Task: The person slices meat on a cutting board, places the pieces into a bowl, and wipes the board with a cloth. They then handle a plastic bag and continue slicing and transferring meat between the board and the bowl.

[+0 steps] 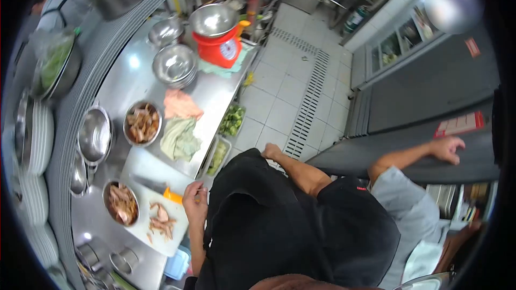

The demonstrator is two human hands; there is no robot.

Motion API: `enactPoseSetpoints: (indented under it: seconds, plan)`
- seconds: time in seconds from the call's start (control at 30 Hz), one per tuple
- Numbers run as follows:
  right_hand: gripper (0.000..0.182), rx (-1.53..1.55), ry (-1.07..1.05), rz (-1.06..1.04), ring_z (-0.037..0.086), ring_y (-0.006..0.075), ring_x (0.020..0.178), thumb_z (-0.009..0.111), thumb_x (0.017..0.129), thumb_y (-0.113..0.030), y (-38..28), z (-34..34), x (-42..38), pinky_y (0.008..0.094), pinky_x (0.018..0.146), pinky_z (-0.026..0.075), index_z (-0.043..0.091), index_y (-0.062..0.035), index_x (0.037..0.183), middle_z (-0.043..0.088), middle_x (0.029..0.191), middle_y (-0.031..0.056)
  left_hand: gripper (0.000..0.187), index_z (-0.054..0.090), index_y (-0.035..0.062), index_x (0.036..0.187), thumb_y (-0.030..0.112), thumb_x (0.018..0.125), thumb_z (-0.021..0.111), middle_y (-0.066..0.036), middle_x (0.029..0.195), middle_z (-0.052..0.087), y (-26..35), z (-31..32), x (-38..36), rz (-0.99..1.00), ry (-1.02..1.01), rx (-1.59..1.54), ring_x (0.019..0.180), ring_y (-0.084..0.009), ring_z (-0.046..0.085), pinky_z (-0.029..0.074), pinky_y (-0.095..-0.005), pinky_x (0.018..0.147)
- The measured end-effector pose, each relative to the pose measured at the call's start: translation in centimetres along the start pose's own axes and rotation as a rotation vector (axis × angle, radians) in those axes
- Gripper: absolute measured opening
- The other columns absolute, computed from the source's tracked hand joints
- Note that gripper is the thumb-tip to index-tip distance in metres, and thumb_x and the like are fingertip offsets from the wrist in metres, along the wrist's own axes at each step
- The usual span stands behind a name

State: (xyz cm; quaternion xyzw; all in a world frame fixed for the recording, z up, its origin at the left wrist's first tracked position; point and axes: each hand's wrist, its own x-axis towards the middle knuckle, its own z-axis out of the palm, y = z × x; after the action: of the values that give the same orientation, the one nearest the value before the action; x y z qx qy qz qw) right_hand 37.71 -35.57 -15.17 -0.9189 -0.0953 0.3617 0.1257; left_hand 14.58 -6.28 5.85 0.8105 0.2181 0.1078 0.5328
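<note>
Left hand: fingers curled at the near edge of the cutting board; whether anything small is pinched there, cannot tell. Off the knife.

Right hand: bent in front of the black apron, partly hidden by it; grip cannot be told.

Knife: orange handle, broad metal blade. Laid flat on the board, handle toward the left hand, presumably for an easy pick-up.

Cutting board: white, rectangular, smooth, set along the desk edge, likely to bring the work close to the body.

Meat pieces: browned, irregular, loose on the board's near half.

Nearer meat bowl and farther meat bowl: round, shiny steel, both filled with browned pieces. Placed about the board, probably to keep them within reach.

Cloths, two: pink and pale green, soft, crumpled, just beside the board.

Desk: steel, reflective.

Bowl stack: steel, nested, apparently to save space.

Scale: red, round dial, steel bowl on top.
</note>
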Motion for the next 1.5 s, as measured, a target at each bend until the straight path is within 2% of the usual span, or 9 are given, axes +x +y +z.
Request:
enactPoseSetpoints:
  seconds: [0.3,0.43,0.67,0.73,0.9,1.07,1.13,1.23,1.5]
  plan:
    - [0.063,0.264,-0.208,0.181,0.063,0.0439,0.118,0.058,0.084,-0.051,7.4,7.8,-5.2,0.0483,0.100,0.050,0.071,0.0013,0.117,0.066,0.124,0.0301,0.022,0.073,0.0028,0.110,0.010,0.090,0.071,-0.014,0.110,0.070,3.1,5.6,5.9,0.175,-0.445,0.088,0.089,-0.0271,0.068,0.055,-0.0339,0.079]
    - [0.053,0.285,-0.241,0.320,0.063,0.0444,0.118,0.047,0.094,-0.053,10.4,8.7,-2.6,0.0494,0.101,0.048,0.066,-0.0186,0.129,0.069,0.120,0.0237,0.023,0.073,0.0041,0.111,0.014,0.091,0.070,-0.016,0.113,0.069,3.3,8.0,7.2,0.194,-0.507,0.147,0.105,-0.0338,0.067,0.053,-0.0381,0.089]
    - [0.046,-0.055,-0.455,-0.268,0.065,0.0423,0.112,0.056,0.095,-0.036,11.8,0.9,4.6,0.0433,0.094,0.054,0.060,-0.0201,0.138,0.069,0.122,0.0198,0.026,0.073,0.0054,0.115,0.016,0.093,0.069,-0.017,0.113,0.070,5.0,11.2,9.5,0.198,-0.312,0.260,0.105,-0.0348,0.067,0.053,-0.0372,0.090]
    - [0.047,-0.052,-0.465,-0.497,0.067,0.0380,0.111,0.058,0.094,-0.030,15.6,3.6,11.2,0.0415,0.094,0.055,0.058,-0.0206,0.140,0.070,0.120,0.0183,0.028,0.072,0.0041,0.117,0.021,0.096,0.067,-0.015,0.109,0.073,6.3,11.8,9.2,-0.070,-0.267,0.276,0.103,-0.0299,0.068,0.052,-0.0347,0.090]
    - [0.045,-0.213,-0.718,-0.410,0.067,0.0374,0.109,0.059,0.094,-0.030,11.5,-3.0,14.4,0.0418,0.092,0.055,0.059,-0.0200,0.138,0.070,0.118,0.0178,0.038,0.071,0.0025,0.121,0.035,0.103,0.060,-0.003,0.096,0.075,1.6,12.3,4.7,-0.544,-0.018,-0.337,0.091,-0.0116,0.064,0.049,-0.0267,0.087]
    - [0.043,-0.335,-0.802,-0.323,0.067,0.0369,0.106,0.059,0.094,-0.030,5.8,-6.4,19.0,0.0420,0.090,0.055,0.059,-0.0194,0.135,0.070,0.116,0.0173,0.046,0.067,0.0055,0.129,0.040,0.098,0.066,-0.006,0.107,0.072,-4.5,15.6,-5.0,-0.787,0.533,-0.951,0.098,-0.0148,0.063,0.050,-0.0305,0.093]
    - [0.042,-0.400,-0.806,-0.330,0.066,0.0367,0.105,0.059,0.094,-0.030,1.9,-6.6,20.8,0.0421,0.089,0.055,0.059,-0.0192,0.135,0.069,0.115,0.0171,0.064,0.061,0.0027,0.137,0.053,0.097,0.062,-0.015,0.124,0.069,-4.7,17.8,-8.6,-0.933,0.718,-0.584,0.117,-0.0270,0.063,0.047,-0.0378,0.104]
    - [0.041,-0.464,-0.791,-0.383,0.066,0.0363,0.104,0.059,0.094,-0.030,-5.3,-6.0,21.3,0.0423,0.088,0.054,0.059,-0.0188,0.133,0.069,0.114,0.0168,0.077,0.057,-0.0016,0.140,0.059,0.093,0.063,-0.017,0.124,0.069,-10.7,23.1,-14.5,-1.274,0.630,-0.361,0.119,-0.0303,0.063,0.046,-0.0407,0.107]
    - [0.038,-0.504,-0.805,-0.584,0.066,0.0354,0.101,0.059,0.094,-0.030,-22.1,1.7,13.0,0.0427,0.086,0.054,0.060,-0.0178,0.130,0.068,0.111,0.0161,0.080,0.046,0.0089,0.150,0.067,0.096,0.035,-0.015,0.151,0.050,-19.2,31.3,-20.9,-1.190,0.394,-0.697,0.138,-0.0300,0.049,0.037,-0.0428,0.116]
